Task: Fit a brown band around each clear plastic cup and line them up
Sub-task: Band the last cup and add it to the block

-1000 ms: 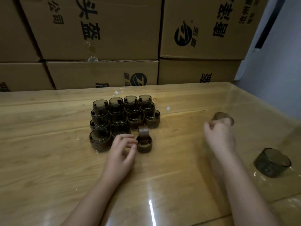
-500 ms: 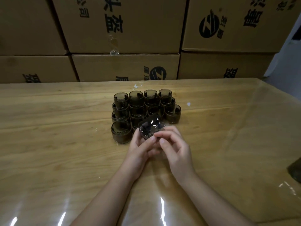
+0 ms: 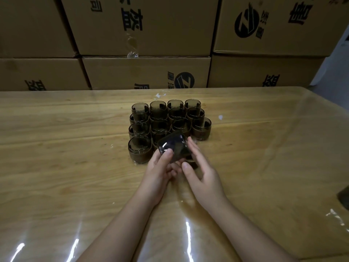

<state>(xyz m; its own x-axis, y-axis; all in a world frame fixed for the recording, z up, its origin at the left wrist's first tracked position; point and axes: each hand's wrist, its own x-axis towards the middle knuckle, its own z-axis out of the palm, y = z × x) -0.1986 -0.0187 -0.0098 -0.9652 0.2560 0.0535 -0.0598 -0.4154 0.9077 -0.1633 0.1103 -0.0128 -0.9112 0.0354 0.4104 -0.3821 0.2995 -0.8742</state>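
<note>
**Colleague:** What can't you make out on your feed?

**Me:** Quite a bit. At the right edge a dark object (image 3: 344,197) is cut off by the frame, and I can't say what it is. Both forearms run out of the bottom of my view. The left hand (image 3: 160,167) hides most of its own grip under the cup, so I see only its thumb (image 3: 167,154). Below the cup, against the right hand (image 3: 204,174), a dark piece (image 3: 192,163) shows. I cannot tell whether it is a band. The hands also cover the near middle of the banded cups (image 3: 166,120), so I can't count them.

**Colleague:** And the cup itself?

**Me:** The cup (image 3: 172,145) is smoky and see-through. It is held above the desk (image 3: 56,148), tipped over with its rounded base toward me and small glints on it. It sits just in front of the group, over its nearest row. I can't tell whether a band is on it.

**Colleague:** The grip?

**Me:** The left hand grips it, thumb pressed on the near wall. The right hand's fingers (image 3: 196,152) lie straight and close together along the cup's right side, with its thumb apart from them, below.

**Colleague:** The group?

**Me:** They stand upright, touching, four across, each with a brown band round its lower part. Cardboard boxes (image 3: 147,72) with black print are stacked behind the desk.
</note>
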